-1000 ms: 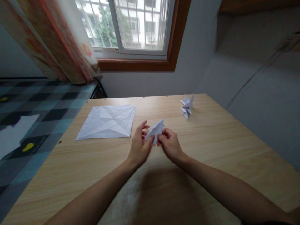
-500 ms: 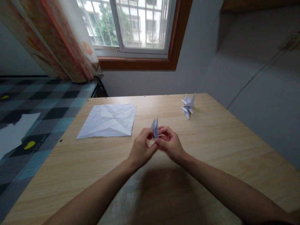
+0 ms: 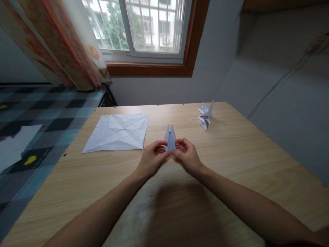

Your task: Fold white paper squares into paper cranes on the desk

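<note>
Both my hands meet over the middle of the wooden table [image 3: 231, 161]. Between them stands a small folded white paper piece [image 3: 170, 138], upright with two narrow points at its top. My left hand [image 3: 151, 160] pinches its lower left side with curled fingers. My right hand [image 3: 187, 157] pinches its lower right side in the same way. A creased white paper square [image 3: 117, 133] lies flat on the table to the left of my hands. A finished white paper figure [image 3: 205, 116] with raised points stands at the far right of the table.
A bed with a blue and black checked cover [image 3: 38, 120] runs along the table's left side. A window with a wooden frame [image 3: 151, 34] and a patterned curtain [image 3: 64, 44] are behind the table. Grey walls close the right side.
The folded paper piece has turned from a slanted, flat pose to standing upright between my hands. Both hands have closed in on its base.
</note>
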Available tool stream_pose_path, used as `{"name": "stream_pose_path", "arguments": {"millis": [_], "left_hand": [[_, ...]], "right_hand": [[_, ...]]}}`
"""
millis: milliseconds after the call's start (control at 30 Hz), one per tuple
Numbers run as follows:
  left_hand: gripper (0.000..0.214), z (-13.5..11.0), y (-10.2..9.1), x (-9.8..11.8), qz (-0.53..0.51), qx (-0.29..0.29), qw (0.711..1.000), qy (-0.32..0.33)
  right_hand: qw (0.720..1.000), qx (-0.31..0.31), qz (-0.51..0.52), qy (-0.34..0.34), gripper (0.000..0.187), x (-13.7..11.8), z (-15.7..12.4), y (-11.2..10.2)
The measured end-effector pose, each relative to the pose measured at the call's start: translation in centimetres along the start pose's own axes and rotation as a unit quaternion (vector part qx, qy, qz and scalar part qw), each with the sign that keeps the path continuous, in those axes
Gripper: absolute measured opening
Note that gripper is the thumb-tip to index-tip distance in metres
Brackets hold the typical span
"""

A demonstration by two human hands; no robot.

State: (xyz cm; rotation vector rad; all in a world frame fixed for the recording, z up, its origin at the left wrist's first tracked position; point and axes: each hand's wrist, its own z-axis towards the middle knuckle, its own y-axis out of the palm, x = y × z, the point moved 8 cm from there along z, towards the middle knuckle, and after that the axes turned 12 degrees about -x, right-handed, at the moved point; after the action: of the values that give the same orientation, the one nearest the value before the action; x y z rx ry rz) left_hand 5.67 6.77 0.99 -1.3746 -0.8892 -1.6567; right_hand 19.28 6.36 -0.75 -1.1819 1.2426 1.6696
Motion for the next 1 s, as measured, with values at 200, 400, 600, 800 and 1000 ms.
{"name": "stream_pose_path", "arguments": {"millis": [200,400,600,800,1000], "left_hand": [[0.034,0.2,-0.5,0.4,-0.052,0.035,0.998,0.015],[0.043,0.3,-0.8,0.4,-0.068,0.043,0.996,0.032],[0.037,0.1,-0.4,1.0,-0.059,0.027,0.996,0.054],[0.017,-0.4,-1.0,1.0,-0.032,0.062,0.997,0.035],[0.047,0.0,0.1,0.1,-0.026,0.017,0.999,0.023]], "right_hand": [[0.999,0.038,0.002,-0.03,0.032,-0.4,-0.1,-0.7],[0.998,0.025,-0.011,-0.055,0.027,-0.7,0.0,-0.5],[0.996,0.011,-0.072,-0.042,0.005,-1.0,0.0,-0.8],[0.997,0.014,-0.068,-0.046,0.02,-0.2,0.0,-1.4],[0.999,0.021,-0.026,-0.025,0.025,0.5,0.0,-0.9]]}}
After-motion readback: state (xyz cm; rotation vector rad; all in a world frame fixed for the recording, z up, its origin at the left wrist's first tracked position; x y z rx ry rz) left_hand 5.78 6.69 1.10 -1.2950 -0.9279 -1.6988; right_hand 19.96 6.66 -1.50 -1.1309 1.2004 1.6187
